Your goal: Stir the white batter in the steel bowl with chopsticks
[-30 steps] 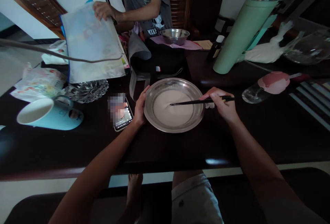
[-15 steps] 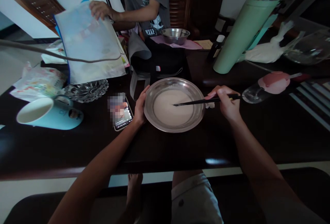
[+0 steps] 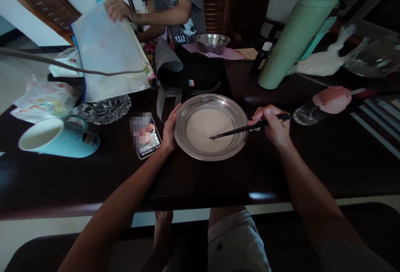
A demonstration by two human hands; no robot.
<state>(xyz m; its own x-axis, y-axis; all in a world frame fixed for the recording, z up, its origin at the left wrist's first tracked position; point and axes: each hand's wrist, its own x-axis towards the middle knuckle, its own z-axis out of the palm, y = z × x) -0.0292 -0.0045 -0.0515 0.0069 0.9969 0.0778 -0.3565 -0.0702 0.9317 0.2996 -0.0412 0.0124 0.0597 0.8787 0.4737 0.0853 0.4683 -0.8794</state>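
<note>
A round metal bowl (image 3: 184, 144) stands on the dark table in front of me, with a pale, milky liquid (image 3: 204, 124) inside. At its left rim, my left hand (image 3: 170, 130) grips the side, the fingertips hidden beyond the edge. My right hand (image 3: 276, 126) is closed around dark chopsticks (image 3: 236, 130) to the right of the bowl. Their tips dip into the liquid near the middle. Just left of my left hand lies a phone (image 3: 153, 144) with its screen lit.
To the left are a light-blue mug (image 3: 67, 142), a glass dish (image 3: 106, 109) and a plastic bag (image 3: 46, 96). A person's hand (image 3: 118, 10) holds a translucent folder (image 3: 109, 59) across the table. A green thermos (image 3: 293, 44) and a pink-topped glass (image 3: 331, 101) stand right.
The chopstick tips have shifted toward me within the liquid. My left hand and the bowl stay put. The other person's folder has tilted and moved slightly.
</note>
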